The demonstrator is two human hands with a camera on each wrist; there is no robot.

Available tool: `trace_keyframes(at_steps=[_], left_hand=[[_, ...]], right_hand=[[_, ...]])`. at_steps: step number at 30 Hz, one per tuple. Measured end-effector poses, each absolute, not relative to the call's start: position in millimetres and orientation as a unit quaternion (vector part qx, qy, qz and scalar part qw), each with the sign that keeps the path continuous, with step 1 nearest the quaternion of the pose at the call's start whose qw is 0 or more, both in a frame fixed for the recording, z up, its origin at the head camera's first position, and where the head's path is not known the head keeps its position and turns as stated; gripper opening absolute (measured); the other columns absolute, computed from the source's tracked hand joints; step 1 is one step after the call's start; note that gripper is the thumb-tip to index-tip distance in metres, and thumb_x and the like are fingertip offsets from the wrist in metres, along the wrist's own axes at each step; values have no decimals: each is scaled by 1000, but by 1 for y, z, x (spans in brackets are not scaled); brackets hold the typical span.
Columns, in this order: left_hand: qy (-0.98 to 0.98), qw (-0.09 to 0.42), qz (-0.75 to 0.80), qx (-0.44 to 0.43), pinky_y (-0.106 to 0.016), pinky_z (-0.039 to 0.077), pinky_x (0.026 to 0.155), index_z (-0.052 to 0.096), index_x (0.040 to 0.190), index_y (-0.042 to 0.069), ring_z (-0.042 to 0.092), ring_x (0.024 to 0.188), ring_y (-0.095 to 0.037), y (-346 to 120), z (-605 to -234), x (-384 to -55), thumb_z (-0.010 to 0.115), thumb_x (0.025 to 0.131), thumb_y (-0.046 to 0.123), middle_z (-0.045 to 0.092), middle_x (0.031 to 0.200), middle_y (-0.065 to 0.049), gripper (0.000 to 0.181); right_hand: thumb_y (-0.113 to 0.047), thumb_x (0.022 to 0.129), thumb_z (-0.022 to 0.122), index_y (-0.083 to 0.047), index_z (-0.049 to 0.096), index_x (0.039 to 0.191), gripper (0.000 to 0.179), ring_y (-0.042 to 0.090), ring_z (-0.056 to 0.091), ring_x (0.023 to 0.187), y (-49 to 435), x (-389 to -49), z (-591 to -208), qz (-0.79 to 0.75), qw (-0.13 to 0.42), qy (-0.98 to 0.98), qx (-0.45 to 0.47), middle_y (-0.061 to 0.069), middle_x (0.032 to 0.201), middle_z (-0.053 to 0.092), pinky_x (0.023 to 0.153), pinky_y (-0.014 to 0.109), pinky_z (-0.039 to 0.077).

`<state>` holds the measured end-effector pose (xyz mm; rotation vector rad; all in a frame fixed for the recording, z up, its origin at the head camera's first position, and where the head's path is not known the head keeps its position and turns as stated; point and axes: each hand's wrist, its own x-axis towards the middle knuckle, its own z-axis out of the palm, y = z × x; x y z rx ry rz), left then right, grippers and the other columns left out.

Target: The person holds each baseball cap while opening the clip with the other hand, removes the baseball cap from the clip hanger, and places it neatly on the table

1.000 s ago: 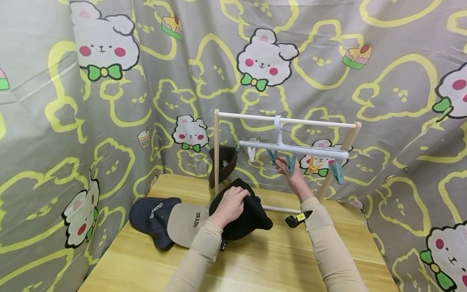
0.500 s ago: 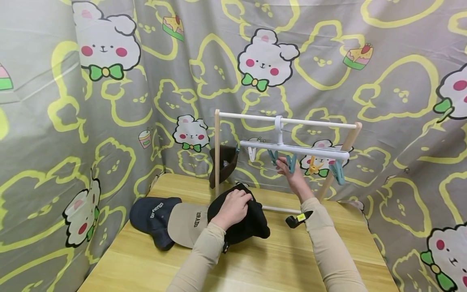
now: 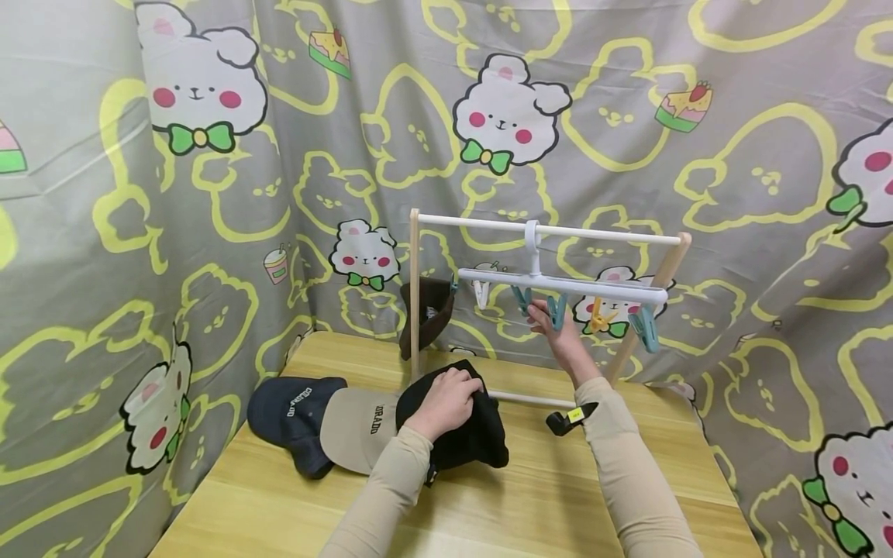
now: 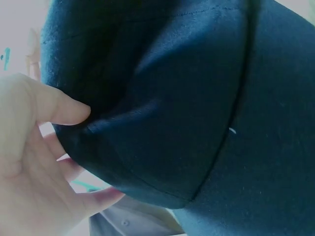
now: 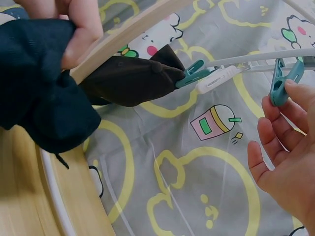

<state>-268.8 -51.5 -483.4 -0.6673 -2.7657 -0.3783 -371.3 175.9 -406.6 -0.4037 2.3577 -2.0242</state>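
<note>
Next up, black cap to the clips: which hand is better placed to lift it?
Left, I'd say. The left hand grips the black cap low over the table; the right hand is up at the hanger, pinching a teal clip, apart from the cap.

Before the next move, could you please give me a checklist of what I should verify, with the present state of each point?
1. Left hand holds the black cap: ok, it pinches the edge.
2. Right hand is on the teal clip: ok, it pinches this clip.
3. Teal clip is squeezed open: cannot tell.
4. Black cap is up at the teal clip: not ok, it is lower and apart from it.
5. Hanger is hooked over the rail: ok.
6. Brown cap is secured: ok, a second clip appears to grip its edge.
</note>
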Motion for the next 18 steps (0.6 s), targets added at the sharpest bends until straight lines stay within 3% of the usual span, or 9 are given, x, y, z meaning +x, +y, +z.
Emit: trace_keyframes(at_steps=[7,18], left_hand=[[-958,121,-118,-232,-43,46,96,70,103,23,54,97,-19,-50,-487,-270,53,92,9,64,98,3,25],[-962,101,-124,-220,-44,46,96,70,106,24,55,101,-20,-48,-502,-271,50,93,8,63,99,2,29]], right_hand=[[-27,100,55,5,47,138,51,6,55,90,177,-376,-412,-648,-2,751,-125,-12,94,59,84,21,50],[-20,101,52,9,48,136,45,12,55,96,172,-359,-396,-643,6,754,-133,-5,97,62,96,40,47]])
